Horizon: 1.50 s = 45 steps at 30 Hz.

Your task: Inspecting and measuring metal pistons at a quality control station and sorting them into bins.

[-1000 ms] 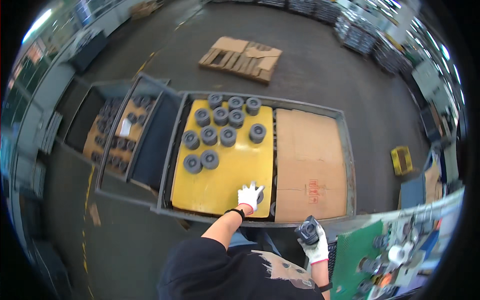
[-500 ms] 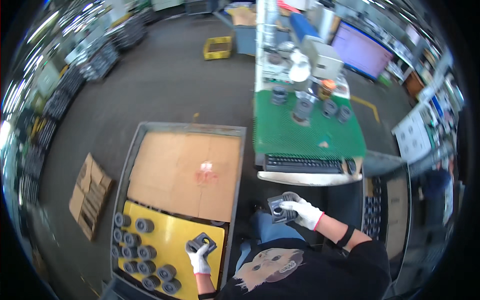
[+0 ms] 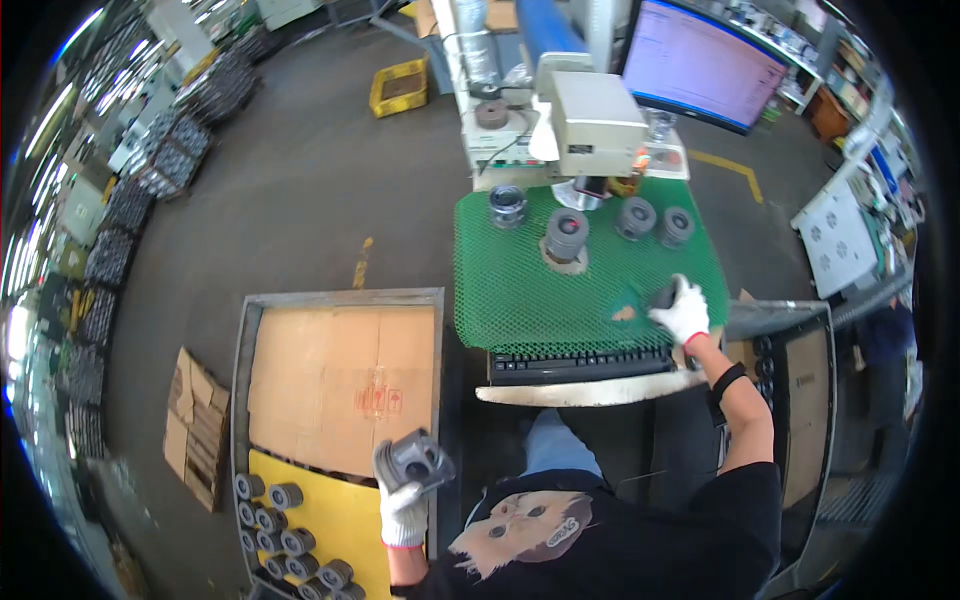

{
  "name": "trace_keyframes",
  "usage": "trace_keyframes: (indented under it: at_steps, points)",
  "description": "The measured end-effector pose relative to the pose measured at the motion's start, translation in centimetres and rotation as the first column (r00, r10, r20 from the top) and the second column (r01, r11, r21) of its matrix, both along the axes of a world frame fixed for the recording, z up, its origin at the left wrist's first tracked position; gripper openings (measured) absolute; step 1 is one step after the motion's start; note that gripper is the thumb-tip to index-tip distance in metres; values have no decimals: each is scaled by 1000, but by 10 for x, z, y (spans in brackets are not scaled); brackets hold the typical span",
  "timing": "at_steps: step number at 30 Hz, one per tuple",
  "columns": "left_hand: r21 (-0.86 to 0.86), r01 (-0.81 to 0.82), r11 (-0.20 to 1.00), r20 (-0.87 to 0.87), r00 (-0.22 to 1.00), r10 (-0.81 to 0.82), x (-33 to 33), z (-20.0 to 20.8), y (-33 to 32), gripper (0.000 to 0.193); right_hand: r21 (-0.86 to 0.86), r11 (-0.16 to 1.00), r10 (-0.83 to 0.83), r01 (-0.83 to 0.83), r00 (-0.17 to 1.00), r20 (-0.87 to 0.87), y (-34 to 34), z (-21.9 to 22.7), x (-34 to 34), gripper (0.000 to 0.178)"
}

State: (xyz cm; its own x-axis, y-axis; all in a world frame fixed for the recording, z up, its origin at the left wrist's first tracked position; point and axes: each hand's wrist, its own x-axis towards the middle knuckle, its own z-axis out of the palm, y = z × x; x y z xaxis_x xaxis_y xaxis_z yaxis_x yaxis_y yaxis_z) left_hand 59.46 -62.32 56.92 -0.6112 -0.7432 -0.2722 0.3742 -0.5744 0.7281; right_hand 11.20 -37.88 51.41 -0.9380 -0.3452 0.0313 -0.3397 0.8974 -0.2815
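Observation:
My left hand [image 3: 402, 515], in a white glove, grips a grey metal piston [image 3: 418, 462] above the near edge of the cardboard. My right hand [image 3: 686, 314], also gloved, is over the right side of a green mesh mat [image 3: 520, 310]. Its fingers close on another dark piston [image 3: 662, 297], mostly hidden by the glove. On the mat, one piston [image 3: 567, 232] stands upright at a round cutout. Two more pistons, a middle one [image 3: 636, 217] and a right one [image 3: 676, 226], stand beside it, and a shinier piston [image 3: 507, 205] is at the left.
A pale boxy machine head [image 3: 598, 115] overhangs the mat, with a monitor [image 3: 700, 65] behind. A keyboard [image 3: 580, 362] sits under the mat's front edge. At left, a metal bin [image 3: 440, 375] holds cardboard [image 3: 320, 390] and a yellow sheet [image 3: 350, 515] bearing several pistons [image 3: 297, 541].
My right hand has carried its piston from near my body forward to the green mat. My left hand has lifted its piston from over the yellow sheet. The view has shifted toward the bench.

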Motion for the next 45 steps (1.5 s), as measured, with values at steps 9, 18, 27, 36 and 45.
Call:
trace_keyframes:
  at_steps: [9,18,27,36,45]
  points:
    - [361,51,931,-282,958,56,-168,46,-6,96,216,976,-9,13,1000,-19,10,-16,-105,98]
    - [-3,109,994,-22,994,-109,-216,43,-24,106,-728,685,662,-28,441,606,-108,104,50,54]
    - [-676,422,603,591,801,102,-218,50,-40,100,-746,597,717,295,223,661,-176,98,117,37]
    - [485,538,689,-405,837,-368,-188,24,-88,45,-177,580,693,795,-366,621,-205,112,126,36]
    - [647,483,590,-300,872,-386,-230,34,-92,36,-528,688,637,497,-66,768,-190,111,101,45]
